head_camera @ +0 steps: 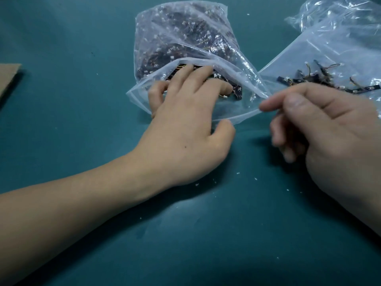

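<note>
One crinkly clear bag (177, 32), bulging, lumpy.

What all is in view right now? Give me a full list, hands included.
full bag: one, clear plastic, top centre, mouth toward the person
wired parts: many, dark with white connectors, inside the full bag
second bag: one, clear, right side
loose parts: a few, dark, at the second bag; inside or on top unclear
crumpled bag: one, clear, top right corner
cardboard: one piece, brown, left edge
flecks: several, white, scattered on the table
table: one, teal, under everything
left hand: fingers inside the full bag's mouth
right hand: pinches the full bag's rim
</note>
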